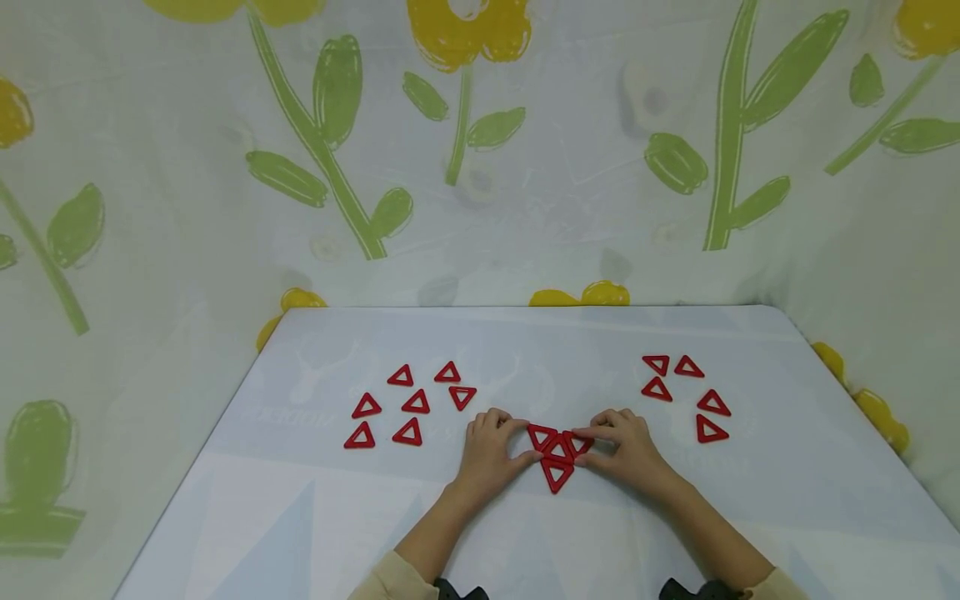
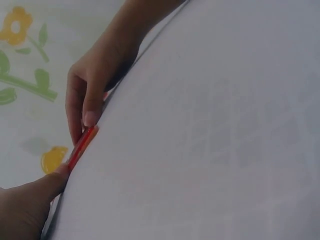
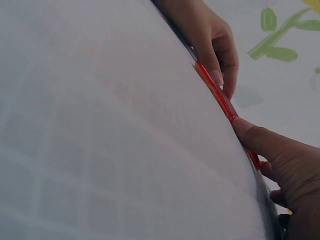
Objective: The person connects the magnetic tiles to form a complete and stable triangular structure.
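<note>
At the middle of the table, red open-centred triangle tiles lie together in a small group. In the head view my left hand (image 1: 489, 446) holds the upper left triangle (image 1: 542, 427) with thumb and index finger at its corners. My right hand (image 1: 630, 450) pinches the upper right triangle (image 1: 567, 439), partly covering it. Between them sits an upward-pointing middle triangle (image 1: 557, 459), and under that a downward-pointing lower triangle (image 1: 548, 476). The wrist views show the tiles edge-on as a thin red strip (image 2: 82, 147) between both hands.
Several loose red triangles (image 1: 407, 442) lie on the left of the white table (image 1: 300, 533), and several more triangles (image 1: 712, 438) on the right. A flower-patterned cloth (image 1: 555, 208) hangs behind the table's far edge.
</note>
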Available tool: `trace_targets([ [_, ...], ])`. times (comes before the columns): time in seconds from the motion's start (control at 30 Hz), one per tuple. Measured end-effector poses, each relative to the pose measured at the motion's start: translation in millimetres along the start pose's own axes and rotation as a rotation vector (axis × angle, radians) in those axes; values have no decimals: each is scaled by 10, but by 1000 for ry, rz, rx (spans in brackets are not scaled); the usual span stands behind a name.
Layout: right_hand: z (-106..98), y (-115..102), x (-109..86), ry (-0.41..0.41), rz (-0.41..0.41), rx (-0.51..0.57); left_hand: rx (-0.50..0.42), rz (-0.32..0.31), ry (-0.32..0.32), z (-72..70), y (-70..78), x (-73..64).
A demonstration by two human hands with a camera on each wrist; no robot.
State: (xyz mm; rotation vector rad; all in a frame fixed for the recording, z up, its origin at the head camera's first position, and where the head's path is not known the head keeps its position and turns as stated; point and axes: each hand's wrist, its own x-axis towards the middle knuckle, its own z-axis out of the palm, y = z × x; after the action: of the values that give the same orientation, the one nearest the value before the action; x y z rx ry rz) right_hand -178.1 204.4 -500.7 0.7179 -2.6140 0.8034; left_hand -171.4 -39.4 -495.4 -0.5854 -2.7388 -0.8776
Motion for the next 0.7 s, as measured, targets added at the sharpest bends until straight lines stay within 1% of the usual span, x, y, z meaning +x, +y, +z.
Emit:
trace_targets([
  [0.2, -16, -18, 13, -5, -17, -24, -7, -13, 3, -6, 6, 2],
  [0.3, -21, -24, 19, -17, 5, -29, -2, -17, 2, -4, 8, 5],
  [0.4, -25, -35, 27, -40, 70, -8, 0, -28, 2, -12, 17, 5],
  [0.53, -42, -73, 40, -61, 193, 67, -10, -48, 2, -18, 25, 13],
  [0.63, -53, -99, 48, -55, 253, 98, -41, -70, 7, -6, 17, 37],
  [0.7, -36, -99, 50, -37, 276, 101, -59, -86, 18, 6, 13, 59],
])
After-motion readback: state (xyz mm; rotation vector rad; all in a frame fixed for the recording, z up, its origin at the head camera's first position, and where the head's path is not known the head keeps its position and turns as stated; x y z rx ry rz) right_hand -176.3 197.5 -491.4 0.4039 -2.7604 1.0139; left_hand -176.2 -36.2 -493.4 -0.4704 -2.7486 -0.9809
